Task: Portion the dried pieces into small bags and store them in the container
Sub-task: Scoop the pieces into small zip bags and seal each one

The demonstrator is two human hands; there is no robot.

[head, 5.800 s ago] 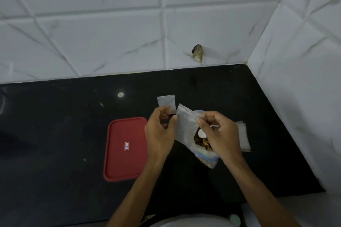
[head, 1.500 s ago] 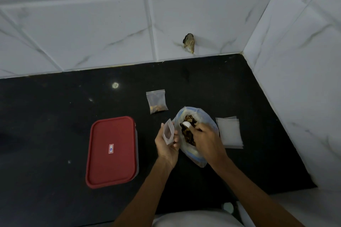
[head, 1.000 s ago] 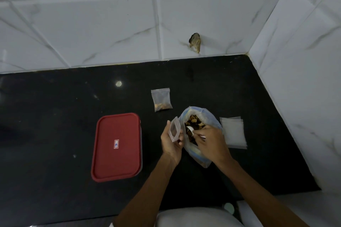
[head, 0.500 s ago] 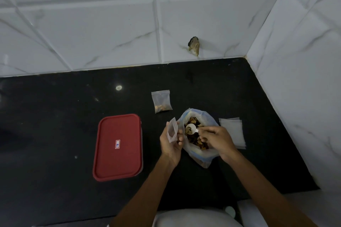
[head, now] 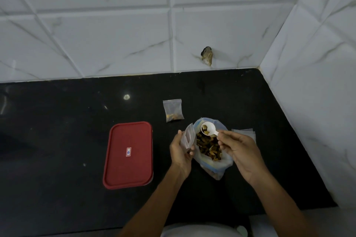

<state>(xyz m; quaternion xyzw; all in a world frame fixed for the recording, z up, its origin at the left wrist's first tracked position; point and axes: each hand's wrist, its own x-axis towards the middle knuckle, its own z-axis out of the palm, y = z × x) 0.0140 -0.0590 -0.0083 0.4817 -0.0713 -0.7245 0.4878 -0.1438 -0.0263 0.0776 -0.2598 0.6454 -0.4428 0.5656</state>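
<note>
Near the back right corner of a black countertop [head: 57, 140]: an open large bag [head: 221, 163], heaped with brown and yellow dried pieces [head: 209, 147].

In the left hand [head: 181, 152], a small empty zip bag [head: 187, 137], held upright and pinched between the thumb and curled fingers, just beside the large bag's left rim.

In the right hand [head: 238, 150], a white plastic scoop [head: 207, 129], its handle pinched between thumb and fingertips. In the scoop's bowl, a few pieces, held above the large bag's far rim and close to the mouth of the small bag.

Beyond the large bag, toward the wall and lying flat: a small filled bag [head: 173, 110], pieces gathered at its near end.

Just right of the large bag, partly hidden behind the right hand: a stack of empty small bags [head: 248, 132].

Left of the left hand and apart from it: a rectangular container [head: 128, 169] with its red lid on, a small label [head: 128, 152] at the lid's centre.

Behind everything, a white tiled wall [head: 96, 34] with a chipped hole [head: 207, 56] just above the counter's back edge.
</note>
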